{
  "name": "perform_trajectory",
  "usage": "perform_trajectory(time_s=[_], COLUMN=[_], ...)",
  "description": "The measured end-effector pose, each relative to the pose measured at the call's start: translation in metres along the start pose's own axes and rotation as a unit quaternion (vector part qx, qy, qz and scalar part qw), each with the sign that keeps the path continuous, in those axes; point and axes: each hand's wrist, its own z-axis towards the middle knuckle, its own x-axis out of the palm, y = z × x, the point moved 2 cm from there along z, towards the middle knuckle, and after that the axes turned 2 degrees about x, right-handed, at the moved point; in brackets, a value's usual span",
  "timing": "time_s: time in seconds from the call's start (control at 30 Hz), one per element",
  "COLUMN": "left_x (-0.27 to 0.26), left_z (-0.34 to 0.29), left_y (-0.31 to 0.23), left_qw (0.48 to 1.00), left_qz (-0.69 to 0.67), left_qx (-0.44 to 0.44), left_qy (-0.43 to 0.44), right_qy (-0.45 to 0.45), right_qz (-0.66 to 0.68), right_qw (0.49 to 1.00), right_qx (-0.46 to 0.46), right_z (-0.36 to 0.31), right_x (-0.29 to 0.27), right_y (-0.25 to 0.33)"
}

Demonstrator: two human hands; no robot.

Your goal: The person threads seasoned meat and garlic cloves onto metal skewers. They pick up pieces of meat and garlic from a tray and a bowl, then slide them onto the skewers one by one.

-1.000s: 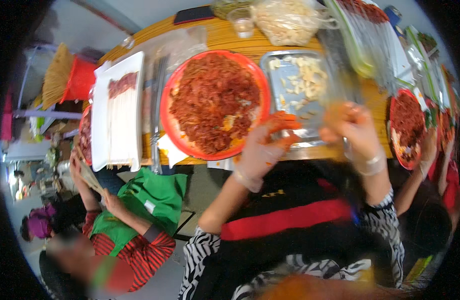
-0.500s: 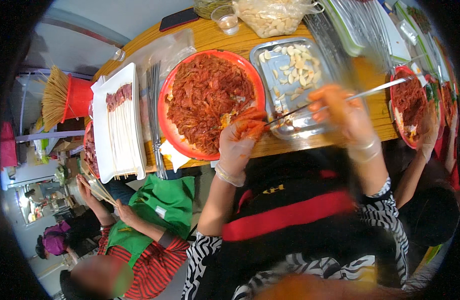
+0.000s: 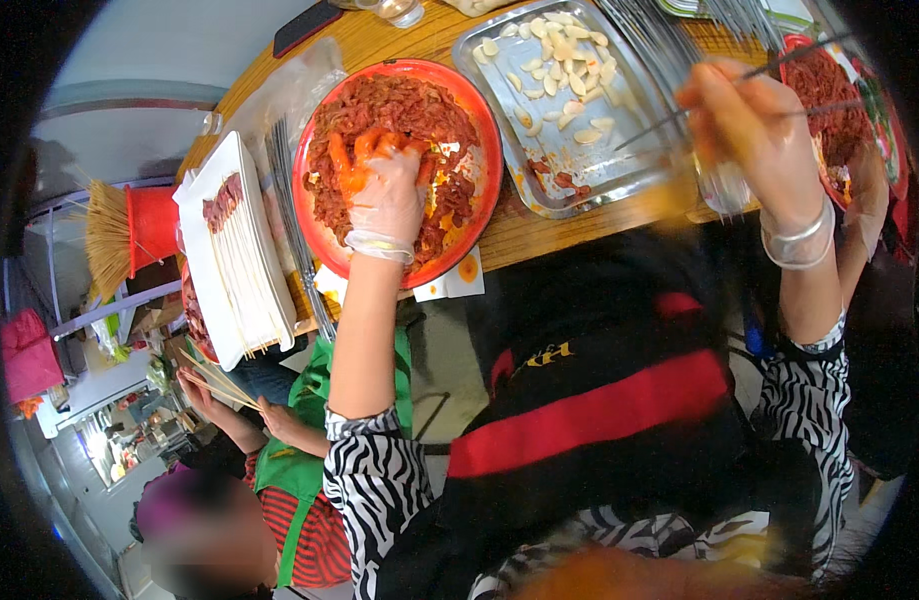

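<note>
My left hand (image 3: pixel 386 190), in a clear glove stained orange-red, rests on the shredded red marinated meat (image 3: pixel 394 97) in a round red plate (image 3: pixel 491 150). Its fingers are spread over the meat. Off to the right, my gloved right hand (image 3: pixel 744 125) is closed on a thin metal skewer (image 3: pixel 651 130), raised over the table's edge and smeared by motion. A second dark rod shows beside that hand; whether it is held too, I cannot tell. Between my hands lies a metal tray (image 3: pixel 621 168) with peeled garlic cloves (image 3: pixel 569 65) and a few meat scraps (image 3: pixel 559 180).
Left of the plate lie a bundle of metal skewers (image 3: pixel 297 225) and a white tray (image 3: pixel 211 285) with meat-tipped wooden sticks. Bamboo sticks (image 3: pixel 109 235) stand in a red container. A co-worker in a green apron (image 3: pixel 304 460) holds sticks. At right is another meat plate (image 3: pixel 819 95).
My left hand has left the skewer's end and moved left onto the meat. My right hand has swung right with the skewer. The whole view has shifted, with the table higher in it.
</note>
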Motion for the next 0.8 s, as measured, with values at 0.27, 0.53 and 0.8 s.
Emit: perform_trajectory(time_s=[0.27, 0.53, 0.8], left_x=[0.000, -0.018, -0.021], left_z=[0.005, -0.008, -0.026], left_y=[0.008, 0.050, 0.052], left_qw=[0.998, 0.832, 0.566], left_qz=[0.068, -0.484, -0.771], left_qx=[0.013, -0.242, -0.260], left_qy=[0.002, -0.121, -0.136], right_qy=[-0.003, 0.059, 0.017], right_qz=[-0.050, -0.082, -0.050], right_qw=[0.997, 0.995, 0.999], right_qx=[0.051, 0.022, 0.005], right_z=[0.013, 0.017, 0.022], right_x=[0.013, 0.014, 0.007], right_y=[-0.029, -0.037, -0.054])
